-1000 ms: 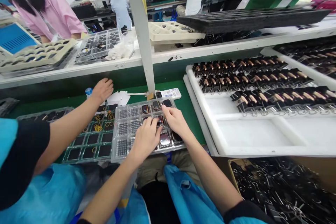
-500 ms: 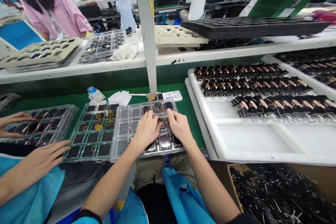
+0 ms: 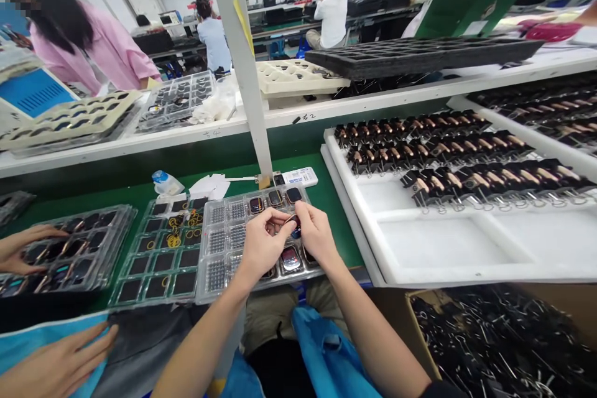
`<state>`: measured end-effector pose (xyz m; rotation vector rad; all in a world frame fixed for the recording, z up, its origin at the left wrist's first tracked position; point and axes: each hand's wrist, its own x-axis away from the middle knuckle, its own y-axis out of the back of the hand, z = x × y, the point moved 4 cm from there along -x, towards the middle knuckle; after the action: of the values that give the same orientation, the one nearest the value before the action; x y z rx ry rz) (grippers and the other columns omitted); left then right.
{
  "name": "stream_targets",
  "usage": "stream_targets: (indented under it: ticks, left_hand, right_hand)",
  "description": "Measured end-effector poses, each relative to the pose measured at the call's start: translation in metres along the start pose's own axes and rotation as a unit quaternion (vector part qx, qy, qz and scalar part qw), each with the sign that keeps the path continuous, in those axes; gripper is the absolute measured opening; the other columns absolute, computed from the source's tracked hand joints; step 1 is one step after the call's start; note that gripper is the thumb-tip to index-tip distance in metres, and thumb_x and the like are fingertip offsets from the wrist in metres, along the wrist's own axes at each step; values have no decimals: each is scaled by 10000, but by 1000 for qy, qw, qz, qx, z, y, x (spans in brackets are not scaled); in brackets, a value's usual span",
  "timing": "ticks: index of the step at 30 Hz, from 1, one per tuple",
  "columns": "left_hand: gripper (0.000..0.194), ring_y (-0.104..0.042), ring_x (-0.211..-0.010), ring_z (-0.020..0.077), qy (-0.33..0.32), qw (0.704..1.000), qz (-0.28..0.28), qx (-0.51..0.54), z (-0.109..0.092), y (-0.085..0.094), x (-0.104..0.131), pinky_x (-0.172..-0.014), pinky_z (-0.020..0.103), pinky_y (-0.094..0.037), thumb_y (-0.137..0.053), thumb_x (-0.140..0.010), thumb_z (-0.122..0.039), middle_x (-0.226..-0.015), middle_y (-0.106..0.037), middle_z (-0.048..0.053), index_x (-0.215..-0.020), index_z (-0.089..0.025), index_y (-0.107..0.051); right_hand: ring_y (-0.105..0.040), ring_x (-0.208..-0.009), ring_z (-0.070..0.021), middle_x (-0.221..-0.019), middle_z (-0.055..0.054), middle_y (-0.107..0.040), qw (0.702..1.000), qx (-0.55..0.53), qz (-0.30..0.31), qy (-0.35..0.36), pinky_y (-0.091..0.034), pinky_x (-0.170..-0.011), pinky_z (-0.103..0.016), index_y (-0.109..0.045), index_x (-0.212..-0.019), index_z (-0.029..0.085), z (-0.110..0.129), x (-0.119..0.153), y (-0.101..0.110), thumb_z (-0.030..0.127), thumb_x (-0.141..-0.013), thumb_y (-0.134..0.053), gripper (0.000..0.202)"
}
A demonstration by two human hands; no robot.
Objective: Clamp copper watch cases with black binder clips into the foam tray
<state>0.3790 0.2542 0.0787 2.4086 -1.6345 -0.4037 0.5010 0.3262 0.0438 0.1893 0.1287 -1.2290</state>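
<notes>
Between my two hands is a smartwatch body point(image 3: 295, 227) with a dark, glossy face, partly covered by my fingers. My left hand point(image 3: 265, 241) pinches its left side with thumb and fingers. On the other side, my right hand point(image 3: 318, 235) grips it, fingers closed. Both hands are over a clear plastic tray point(image 3: 217, 240) whose left compartments show only their dotted bottoms. More smartwatch bodies lie in the tray's right part, one just below my hands point(image 3: 291, 259) and several at the back. My wrists hide some front compartments.
A second tray point(image 3: 161, 261) with dark squares and yellow rubber bands sits left. Beyond it, a co-worker's hand point(image 3: 23, 249) touches a watch tray; the other point(image 3: 60, 360) is lower. Right stands a white foam tray point(image 3: 420, 249) of binder-clipped pieces, above a box of binder clips point(image 3: 494, 342). A post point(image 3: 247, 74) rises ahead.
The watch body between my hands has come up out of its compartment, and my fingers now close round it. The co-worker's nearer hand has moved down off the rubber-band tray. The view has shifted slightly.
</notes>
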Motion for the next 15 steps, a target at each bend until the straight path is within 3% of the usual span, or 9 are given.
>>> stream_targets:
  ticks: [4,6,9,11,15]
  left_hand:
    - [142,-615,-668,169,23,995,39,-89,12,11,-16,-619,286,-469,-738,-833,-328,-806,-735,37,-875,-193,-742]
    - [105,-620,-689,187,22,980,87,-179,23,13,-23,-651,311,-474,-727,-847,-300,-816,-735,35,-881,-203,-748]
    - [115,-666,-898,248,-23,944,127,-304,37,13,-27,-794,363,-508,-675,-903,-287,-949,-736,60,-950,-214,-750]
    - [180,-659,-1013,270,-57,925,117,-356,41,13,-28,-845,377,-515,-632,-944,-323,-1087,-697,81,-1050,-221,-736]
    - [297,-657,-1018,268,-59,902,71,-422,44,14,-46,-823,368,-525,-526,-1007,-358,-1168,-623,109,-1225,-214,-667]
  right_hand:
    - [-286,-476,-110,-502,44,-353,981,-141,-76,-109,-218,-483,-282,-382,-567,222,-16,-8,13,557,-989,-543,563]
    - [-219,-448,-97,-480,59,-299,958,-236,-73,-143,-159,-453,-278,-342,-556,229,-18,-15,16,596,-958,-594,600]
    - [-162,-441,-83,-493,73,-246,932,-326,-34,-152,-114,-432,-263,-305,-552,227,-11,-28,18,607,-929,-636,629]
    - [-127,-445,-79,-508,81,-209,927,-340,-9,-157,-79,-429,-257,-271,-558,230,-6,-38,16,604,-915,-647,639]
    - [-116,-457,-81,-529,87,-192,947,-279,26,-157,-66,-441,-259,-245,-595,249,-4,-62,5,587,-891,-655,608]
